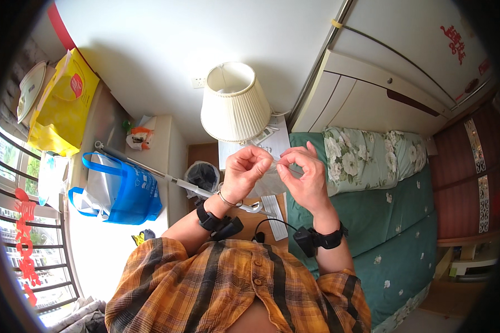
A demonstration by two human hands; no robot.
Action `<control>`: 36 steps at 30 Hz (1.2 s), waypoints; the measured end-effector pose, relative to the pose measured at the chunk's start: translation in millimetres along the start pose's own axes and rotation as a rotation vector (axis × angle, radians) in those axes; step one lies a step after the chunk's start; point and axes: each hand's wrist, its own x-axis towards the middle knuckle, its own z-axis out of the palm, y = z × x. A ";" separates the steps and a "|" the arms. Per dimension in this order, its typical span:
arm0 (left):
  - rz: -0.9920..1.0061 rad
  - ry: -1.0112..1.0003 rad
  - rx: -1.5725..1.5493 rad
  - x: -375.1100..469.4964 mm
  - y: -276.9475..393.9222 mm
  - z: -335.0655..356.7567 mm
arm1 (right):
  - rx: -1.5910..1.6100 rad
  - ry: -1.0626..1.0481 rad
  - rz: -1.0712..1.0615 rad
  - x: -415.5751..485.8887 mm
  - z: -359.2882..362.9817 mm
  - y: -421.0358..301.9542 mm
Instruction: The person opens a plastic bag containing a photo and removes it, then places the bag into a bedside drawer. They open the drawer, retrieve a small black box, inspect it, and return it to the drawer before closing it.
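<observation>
My left hand (246, 171) and my right hand (303, 175) are raised close together in front of my chest. Between their fingertips runs a thin reddish thread-like strand (291, 170), pinched by the thumb and forefinger of my right hand. The left thumb and forefinger are pinched together near its other end, and the strand looks held there too. Whether anything small hangs on it cannot be made out. Behind the hands, a pleated cream lampshade (235, 108) stands on a white bedside table (281, 133). A bracelet circles my left wrist, and both wrists wear black straps with devices.
Right of me is a bed with a green sheet (371, 220) and floral pillows (350, 160). On the left, a blue bag (135, 193), a yellow bag (64, 108) and a metal pole (150, 168) rest by the window. A lined trash bin (202, 177) stands below.
</observation>
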 end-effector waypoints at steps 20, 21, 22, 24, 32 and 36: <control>0.026 0.059 0.028 8.2 11.3 -27.4 | 0.027 -0.136 0.157 -25.8 -32.4 30.2; 0.042 0.073 0.001 9.6 12.3 -30.0 | 0.056 -0.120 0.227 -27.6 -38.3 33.8; 0.061 0.078 -0.047 12.0 13.3 -32.9 | 0.065 -0.104 0.247 -28.9 -44.1 38.6; 0.040 0.080 -0.050 13.1 14.2 -35.5 | 0.052 -0.064 0.293 -35.4 -48.2 46.6; 0.010 0.038 -0.023 13.3 20.0 -37.8 | -0.005 -0.109 0.301 -45.9 -45.3 57.6; -0.018 -0.101 0.237 1.7 7.8 -29.2 | -0.206 -0.272 0.216 -46.1 -34.4 47.7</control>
